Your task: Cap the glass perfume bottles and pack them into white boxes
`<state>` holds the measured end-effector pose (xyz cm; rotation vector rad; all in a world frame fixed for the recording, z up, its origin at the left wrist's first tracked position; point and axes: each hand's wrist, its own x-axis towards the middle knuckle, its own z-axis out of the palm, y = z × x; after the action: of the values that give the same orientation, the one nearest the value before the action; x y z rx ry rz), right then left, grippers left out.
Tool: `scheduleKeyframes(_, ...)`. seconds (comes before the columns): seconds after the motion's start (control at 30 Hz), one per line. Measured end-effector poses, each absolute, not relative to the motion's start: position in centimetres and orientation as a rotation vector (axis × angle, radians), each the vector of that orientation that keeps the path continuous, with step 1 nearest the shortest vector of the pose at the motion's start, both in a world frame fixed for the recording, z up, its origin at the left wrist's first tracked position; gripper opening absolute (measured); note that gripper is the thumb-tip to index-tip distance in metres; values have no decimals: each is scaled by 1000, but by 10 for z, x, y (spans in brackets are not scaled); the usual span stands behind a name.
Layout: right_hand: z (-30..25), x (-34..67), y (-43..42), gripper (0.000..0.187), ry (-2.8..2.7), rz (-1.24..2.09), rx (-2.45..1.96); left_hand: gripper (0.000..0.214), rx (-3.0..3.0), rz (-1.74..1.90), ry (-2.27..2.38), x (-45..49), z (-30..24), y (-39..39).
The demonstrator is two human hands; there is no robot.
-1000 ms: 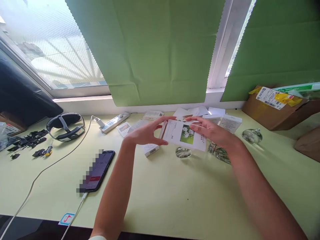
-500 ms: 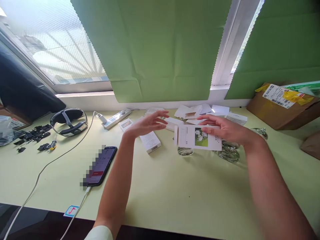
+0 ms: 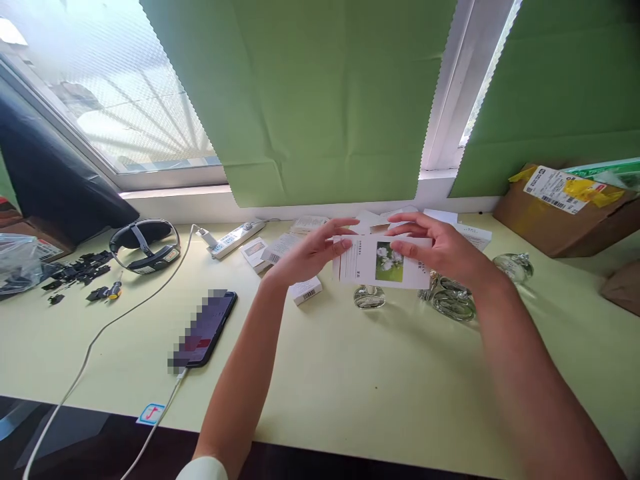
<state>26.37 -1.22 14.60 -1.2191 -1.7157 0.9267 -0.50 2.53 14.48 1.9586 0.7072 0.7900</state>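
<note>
Left hand (image 3: 315, 252) and right hand (image 3: 431, 250), half curled, gripped a rectangular white cardboard box (image 3: 366, 261), flower photo (image 3: 389, 265) printed on it, rounded clear glassware (image 3: 369, 299) sat on the smooth bench (image 3: 320, 380)

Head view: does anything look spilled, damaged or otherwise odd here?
Two things. The phone is pixelated along its left side, probably image masking rather than damage. Small black pieces lie scattered beside the headset, looking untidy. No spill shows near the white box between the left hand and right hand.
</note>
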Motion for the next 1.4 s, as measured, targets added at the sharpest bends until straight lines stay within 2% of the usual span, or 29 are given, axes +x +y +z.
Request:
scheduleKeyframes(0.13,144,265,-11,52,-1710,930,-1264,32,2010,810,699,-9,140,29)
scheduleKeyframes(0.27,144,274,-10,49,-1772,1169,-1284,34,2000,724,732,-13,140,29)
scheduleKeyframes(0.37,144,275,-9,45,-1754,1128,-1274,36,1973,668,727,-14,139,27)
scheduleKeyframes(0.6,136,265,-4,46,-1575,1054,-1220,62,1978,389,530,-22,131,27)
scheduleKeyframes(1.4,136,255,-9,41,-1577,1196,-1047,65,2036,458,512,-23,135,25)
